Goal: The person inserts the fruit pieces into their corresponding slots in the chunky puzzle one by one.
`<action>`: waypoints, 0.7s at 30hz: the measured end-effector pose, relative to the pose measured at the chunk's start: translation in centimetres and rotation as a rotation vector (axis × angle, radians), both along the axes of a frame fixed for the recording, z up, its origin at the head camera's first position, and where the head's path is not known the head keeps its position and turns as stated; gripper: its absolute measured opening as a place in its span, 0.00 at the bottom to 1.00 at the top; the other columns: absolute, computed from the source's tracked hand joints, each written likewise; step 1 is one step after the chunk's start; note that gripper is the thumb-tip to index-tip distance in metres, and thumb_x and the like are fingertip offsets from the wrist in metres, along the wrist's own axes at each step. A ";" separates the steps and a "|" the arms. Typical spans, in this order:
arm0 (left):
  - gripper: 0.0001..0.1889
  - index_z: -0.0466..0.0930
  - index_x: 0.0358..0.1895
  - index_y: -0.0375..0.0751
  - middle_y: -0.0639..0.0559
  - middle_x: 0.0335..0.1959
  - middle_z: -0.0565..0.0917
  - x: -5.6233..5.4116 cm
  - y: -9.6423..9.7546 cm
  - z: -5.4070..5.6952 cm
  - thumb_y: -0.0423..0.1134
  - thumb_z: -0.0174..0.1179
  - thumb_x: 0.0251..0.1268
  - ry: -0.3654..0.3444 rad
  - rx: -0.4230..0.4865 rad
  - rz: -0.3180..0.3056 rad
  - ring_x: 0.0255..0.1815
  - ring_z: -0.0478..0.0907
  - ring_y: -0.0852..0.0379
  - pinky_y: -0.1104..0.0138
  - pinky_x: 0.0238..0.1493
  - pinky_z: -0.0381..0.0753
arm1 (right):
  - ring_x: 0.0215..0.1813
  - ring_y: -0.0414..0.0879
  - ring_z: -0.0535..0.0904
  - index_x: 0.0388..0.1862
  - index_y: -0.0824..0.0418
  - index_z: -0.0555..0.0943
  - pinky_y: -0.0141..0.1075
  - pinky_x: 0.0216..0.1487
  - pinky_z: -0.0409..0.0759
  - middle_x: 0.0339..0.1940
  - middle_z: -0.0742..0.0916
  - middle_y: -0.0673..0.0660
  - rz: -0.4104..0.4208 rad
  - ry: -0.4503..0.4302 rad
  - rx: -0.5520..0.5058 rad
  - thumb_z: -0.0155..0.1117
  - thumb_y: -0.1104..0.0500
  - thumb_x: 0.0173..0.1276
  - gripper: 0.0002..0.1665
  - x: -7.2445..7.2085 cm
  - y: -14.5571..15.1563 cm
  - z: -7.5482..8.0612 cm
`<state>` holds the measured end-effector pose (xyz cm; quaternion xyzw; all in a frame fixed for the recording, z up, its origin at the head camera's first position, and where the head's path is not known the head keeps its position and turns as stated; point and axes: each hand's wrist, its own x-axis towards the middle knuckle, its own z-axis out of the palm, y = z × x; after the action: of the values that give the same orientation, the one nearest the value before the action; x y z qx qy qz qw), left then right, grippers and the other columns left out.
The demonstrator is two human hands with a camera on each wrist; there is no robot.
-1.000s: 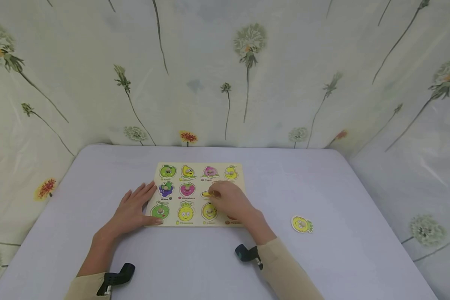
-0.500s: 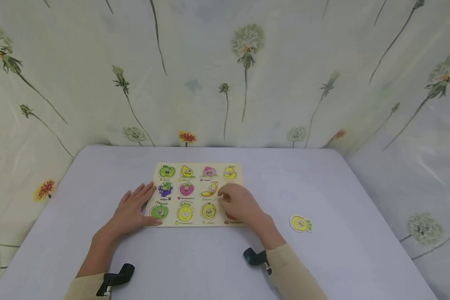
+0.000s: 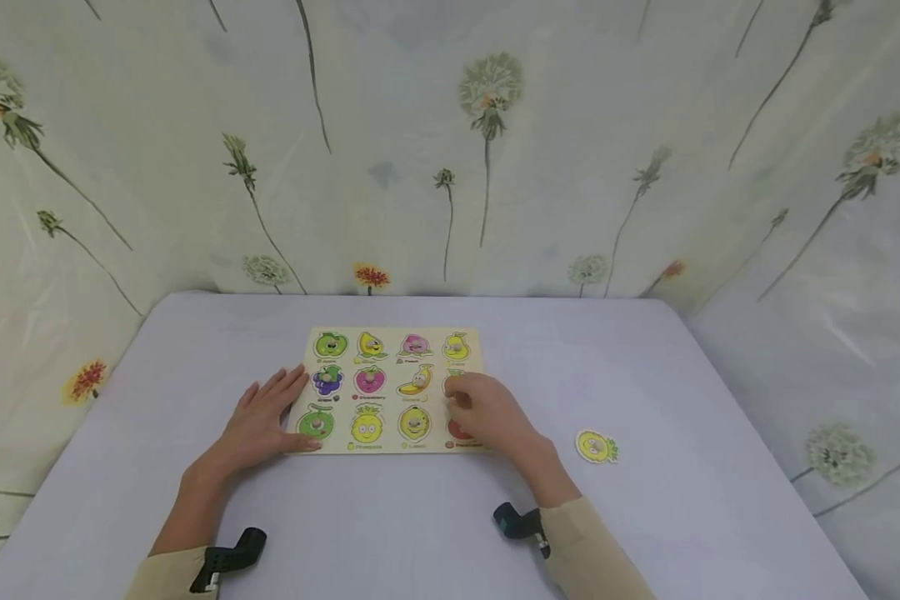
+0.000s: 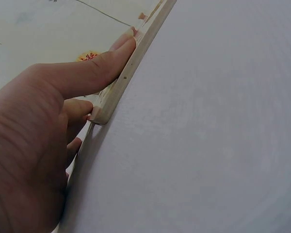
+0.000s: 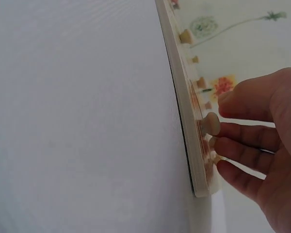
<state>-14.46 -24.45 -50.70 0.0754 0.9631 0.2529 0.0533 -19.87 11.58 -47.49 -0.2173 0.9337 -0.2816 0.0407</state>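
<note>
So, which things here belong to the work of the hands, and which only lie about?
In the work: puzzle board, left hand flat at its edge, right hand over its right-hand pieces.

Lying about: loose yellow piece on the table; flowered curtain.

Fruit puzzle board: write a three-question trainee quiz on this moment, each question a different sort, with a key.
1. True or false: the left hand lies flat with straight fingers against the left edge of the puzzle board.
2. Multiple choice: where is the loose yellow piece? A) in the board's top row B) on the table, right of the board C) under the left hand
3. Fill in: the right hand is over the board's ____ column.

Key: 1 true; 2 B; 3 rightmost
</note>
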 end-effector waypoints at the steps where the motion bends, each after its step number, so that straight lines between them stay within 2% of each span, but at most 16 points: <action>1: 0.60 0.53 0.79 0.42 0.46 0.82 0.52 0.0 0.0 0.1 0.63 0.72 0.44 -0.001 0.000 0.000 0.83 0.44 0.38 0.37 0.78 0.37 | 0.35 0.42 0.73 0.35 0.50 0.81 0.34 0.37 0.72 0.28 0.79 0.47 -0.005 -0.007 -0.006 0.64 0.62 0.65 0.05 0.1 0.1 0.0; 9: 0.59 0.52 0.79 0.42 0.45 0.82 0.52 0.1 0.0 0.7 0.64 0.71 0.45 -0.023 -0.001 -0.003 0.83 0.44 0.38 0.36 0.77 0.38 | 0.37 0.41 0.75 0.39 0.50 0.86 0.35 0.43 0.76 0.33 0.83 0.45 -0.056 -0.025 0.000 0.66 0.61 0.64 0.07 0.8 1.1 0.1; 15: 0.60 0.51 0.80 0.43 0.46 0.82 0.52 0.1 0.0 0.4 0.65 0.71 0.45 -0.018 -0.003 -0.005 0.83 0.44 0.39 0.37 0.78 0.37 | 0.36 0.41 0.74 0.45 0.52 0.88 0.35 0.42 0.76 0.32 0.82 0.45 -0.084 -0.029 0.007 0.67 0.61 0.63 0.11 1.3 1.9 0.4; 21: 0.59 0.51 0.80 0.42 0.44 0.82 0.52 0.2 0.0 0.9 0.63 0.72 0.45 -0.034 0.003 -0.005 0.83 0.44 0.38 0.37 0.78 0.37 | 0.36 0.42 0.74 0.43 0.54 0.87 0.35 0.41 0.76 0.32 0.82 0.45 -0.104 -0.031 0.019 0.65 0.61 0.64 0.10 1.6 2.9 0.5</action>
<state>-14.26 -24.41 -49.82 0.0738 0.9615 0.2552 0.0700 -18.24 14.48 -47.03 -0.1635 0.9457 -0.2778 0.0424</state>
